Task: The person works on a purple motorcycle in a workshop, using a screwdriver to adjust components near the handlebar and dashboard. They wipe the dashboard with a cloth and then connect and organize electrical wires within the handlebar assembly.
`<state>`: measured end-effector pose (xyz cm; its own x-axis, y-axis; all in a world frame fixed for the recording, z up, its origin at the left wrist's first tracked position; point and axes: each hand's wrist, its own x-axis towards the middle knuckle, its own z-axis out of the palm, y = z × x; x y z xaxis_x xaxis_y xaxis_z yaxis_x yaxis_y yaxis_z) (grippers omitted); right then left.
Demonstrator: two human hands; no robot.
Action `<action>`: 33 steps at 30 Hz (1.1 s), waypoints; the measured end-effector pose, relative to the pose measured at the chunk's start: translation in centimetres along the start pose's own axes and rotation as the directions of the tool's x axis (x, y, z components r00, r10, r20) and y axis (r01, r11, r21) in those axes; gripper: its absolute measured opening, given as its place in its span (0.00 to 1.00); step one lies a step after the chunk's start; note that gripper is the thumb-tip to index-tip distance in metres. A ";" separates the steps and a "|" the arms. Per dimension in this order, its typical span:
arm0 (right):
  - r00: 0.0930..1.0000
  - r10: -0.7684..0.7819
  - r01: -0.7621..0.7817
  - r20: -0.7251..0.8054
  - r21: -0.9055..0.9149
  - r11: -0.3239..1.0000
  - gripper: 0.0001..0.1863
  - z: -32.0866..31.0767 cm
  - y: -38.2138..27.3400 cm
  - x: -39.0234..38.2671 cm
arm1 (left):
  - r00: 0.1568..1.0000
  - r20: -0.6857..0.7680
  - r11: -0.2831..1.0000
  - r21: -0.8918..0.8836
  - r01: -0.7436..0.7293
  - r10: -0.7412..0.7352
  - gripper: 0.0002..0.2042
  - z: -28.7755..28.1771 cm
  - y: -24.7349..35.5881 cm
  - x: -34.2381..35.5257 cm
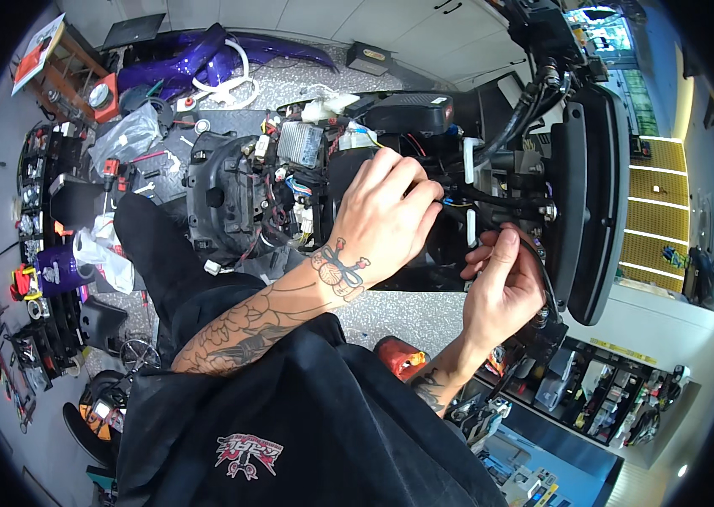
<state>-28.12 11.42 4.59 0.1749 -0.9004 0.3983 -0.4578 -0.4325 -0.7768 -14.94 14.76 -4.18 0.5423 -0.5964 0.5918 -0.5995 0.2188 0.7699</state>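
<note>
My left hand (382,211) is curled among the wiring of a partly stripped vehicle, beside blue and yellow wires (458,203); what its bent fingertips grip is hidden. My right hand (505,287) pinches a thin black cable (544,267) between thumb and fingers, lower down on the right. Around them are two white upright pieces (469,156), thicker black hoses (509,127) and a long black bar-shaped panel (594,203). To the left sit a finned metal unit (298,145), bundles of connectors and a black box (408,111).
Purple body panels (163,76) lie at upper left with a clear bag (125,139) and a red drill (116,176). My dark-clad leg (150,245) extends left of the vehicle. A red lamp-like part (399,359) sits below. A shelving unit (594,389) stands at lower right.
</note>
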 end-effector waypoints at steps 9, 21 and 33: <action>0.998 -0.037 0.034 0.042 0.058 0.998 0.12 -0.3 1.0 0.0 | 0.998 0.028 0.998 -0.012 -0.055 0.055 0.09 0.0 -0.5 -0.2; 0.997 -0.071 0.070 0.015 0.063 0.996 0.11 -0.2 1.1 0.1 | 0.942 0.320 0.994 0.007 -0.107 0.099 0.11 -1.7 -1.4 3.1; 0.996 -0.075 0.072 0.039 0.076 0.995 0.08 -0.4 1.2 -0.1 | 0.878 0.430 0.970 0.026 -0.242 0.208 0.10 -1.8 -1.9 4.1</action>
<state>-29.00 10.98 3.82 0.2424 -0.8667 0.4359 -0.3765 -0.4981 -0.7811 -10.54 13.27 -2.81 0.0985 -0.8109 0.5769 -0.7279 0.3366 0.5974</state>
